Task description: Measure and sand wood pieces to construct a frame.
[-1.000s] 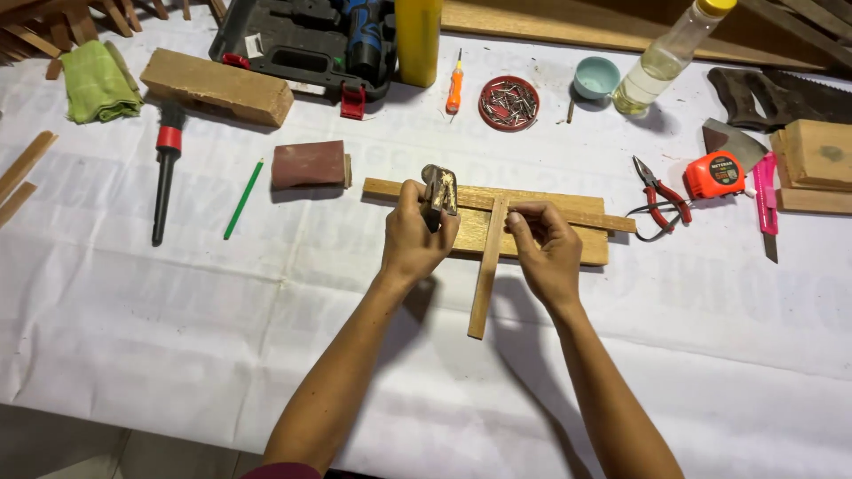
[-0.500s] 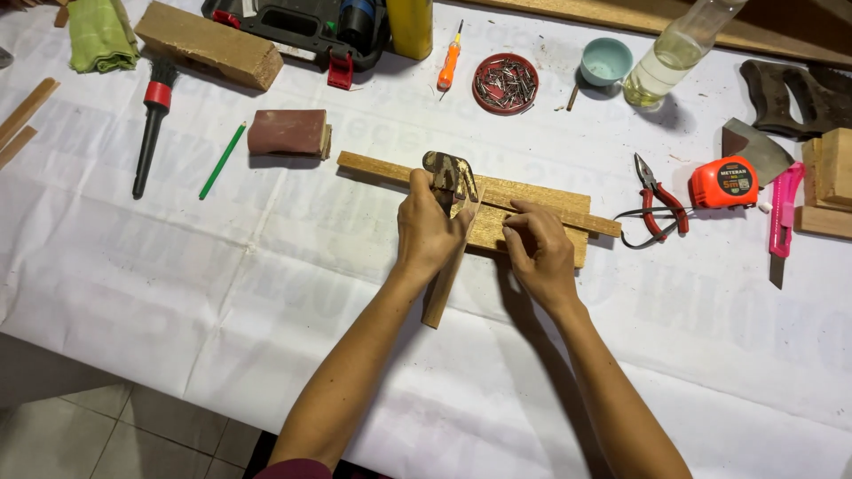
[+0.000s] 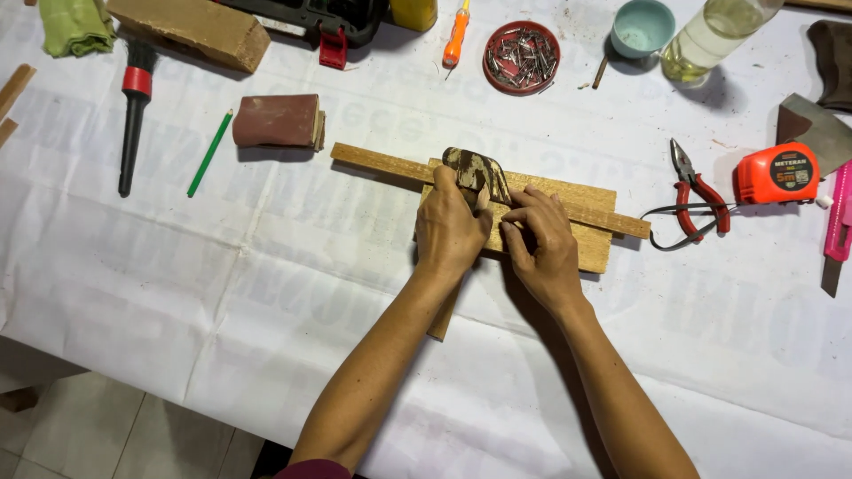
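My left hand (image 3: 448, 231) is closed around a worn metal hammer head (image 3: 475, 168) and the top of a thin wooden stick (image 3: 441, 321) that runs down under my palm toward me. My right hand (image 3: 541, 248) sits right beside it, thumb and fingertips pinching at the stick's upper end just below the head. Both hands rest over a flat wooden board (image 3: 590, 248) with a long wooden strip (image 3: 382, 164) lying across it on the white-covered table (image 3: 266, 293).
Red pliers (image 3: 701, 191), an orange tape measure (image 3: 781, 173) and a pink cutter (image 3: 839, 222) lie to the right. A red dish of nails (image 3: 521, 55), teal cup (image 3: 642, 27) and bottle (image 3: 710, 35) stand behind. Sanding block (image 3: 277, 120), green pencil (image 3: 209, 153) and brush (image 3: 133, 115) are left.
The stick has passed from my right hand, beside the board, to under my left hand below the metal head. My right hand has closed in next to the left.
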